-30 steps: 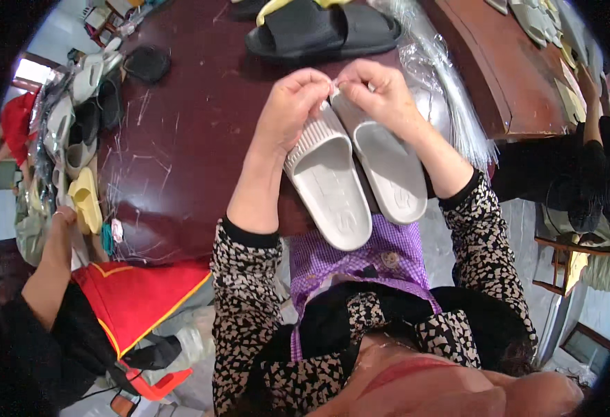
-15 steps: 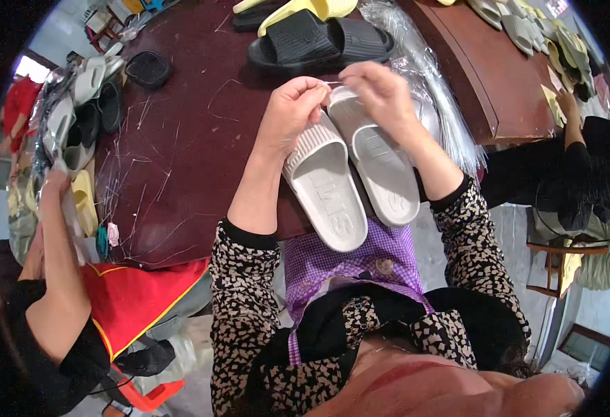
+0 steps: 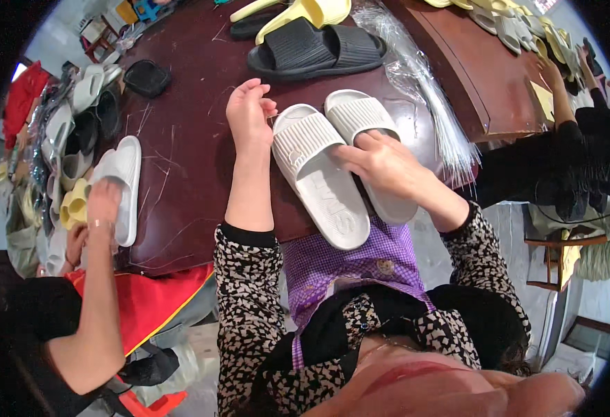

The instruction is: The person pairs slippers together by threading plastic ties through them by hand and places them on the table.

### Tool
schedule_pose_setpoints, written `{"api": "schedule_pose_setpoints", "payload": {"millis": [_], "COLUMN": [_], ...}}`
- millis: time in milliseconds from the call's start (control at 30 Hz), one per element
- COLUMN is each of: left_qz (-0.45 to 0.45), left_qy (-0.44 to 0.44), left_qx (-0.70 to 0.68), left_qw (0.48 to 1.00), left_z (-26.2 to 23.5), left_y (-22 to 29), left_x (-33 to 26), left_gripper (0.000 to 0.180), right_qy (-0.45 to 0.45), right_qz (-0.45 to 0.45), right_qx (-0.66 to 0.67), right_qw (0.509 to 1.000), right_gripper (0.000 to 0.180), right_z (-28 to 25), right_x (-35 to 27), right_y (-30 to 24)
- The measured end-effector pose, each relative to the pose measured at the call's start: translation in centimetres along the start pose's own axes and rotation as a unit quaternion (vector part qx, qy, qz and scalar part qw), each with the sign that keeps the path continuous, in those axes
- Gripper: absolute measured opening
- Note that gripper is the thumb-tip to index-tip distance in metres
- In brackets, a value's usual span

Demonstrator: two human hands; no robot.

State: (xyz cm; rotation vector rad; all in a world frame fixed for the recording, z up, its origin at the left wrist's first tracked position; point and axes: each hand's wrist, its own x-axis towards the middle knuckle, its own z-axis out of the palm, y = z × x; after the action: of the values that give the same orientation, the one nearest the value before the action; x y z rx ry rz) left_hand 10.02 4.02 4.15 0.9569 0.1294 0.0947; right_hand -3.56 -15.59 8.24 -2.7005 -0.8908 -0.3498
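Pale slippers (image 3: 329,201) laid side by side at dark-red table's (image 3: 194,139) edge; right hand (image 3: 385,163) set at straps, left hand (image 3: 249,118) held near toes; black slippers (image 3: 301,52) placed beyond.

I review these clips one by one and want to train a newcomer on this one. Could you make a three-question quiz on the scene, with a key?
1. True or false: the right hand is over the pair of pale slide sandals.
2. What lies just beyond that pair on the dark red-brown table?
A. a red cloth
B. black slide sandals
C. a clear bottle
3. Where is the left hand relative to the pale pair?

Key:
1. True.
2. B.
3. To the left, beside the toe end.
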Motion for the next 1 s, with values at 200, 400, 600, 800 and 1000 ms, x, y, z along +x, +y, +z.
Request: {"api": "schedule_pose_setpoints", "payload": {"millis": [200,400,600,800,1000], "left_qz": [0.016,0.008,-0.008,-0.017,-0.011], "left_qy": [0.034,0.019,0.012,0.002,-0.006], "left_qx": [-0.002,-0.020,-0.017,-0.018,-0.020], "left_qw": [0.999,1.000,1.000,1.000,1.000], "left_z": [-1.4,-3.4,-3.8,-3.3,-0.5], "left_y": [0.0,-1.3,-5.4,-4.4,-7.5], "left_x": [0.3,0.3,-2.0,-4.1,-9.7], "left_gripper": [0.016,0.015,0.016,0.017,0.017], "right_qy": [0.023,0.108,0.136,0.145,0.088], "right_qz": [-0.019,0.042,0.203,0.215,0.169], "right_qx": [-0.050,-0.138,-0.356,-0.181,-0.054], "right_qw": [0.998,0.984,0.902,0.949,0.980], "right_gripper": [0.011,0.013,0.021,0.024,0.032], "right_z": [0.7,-5.9,-12.9,-10.8,-5.2], "right_x": [0.3,1.2,-4.2,3.6,10.1], "right_y": [2.0,12.0,28.9,27.8,27.6]}}
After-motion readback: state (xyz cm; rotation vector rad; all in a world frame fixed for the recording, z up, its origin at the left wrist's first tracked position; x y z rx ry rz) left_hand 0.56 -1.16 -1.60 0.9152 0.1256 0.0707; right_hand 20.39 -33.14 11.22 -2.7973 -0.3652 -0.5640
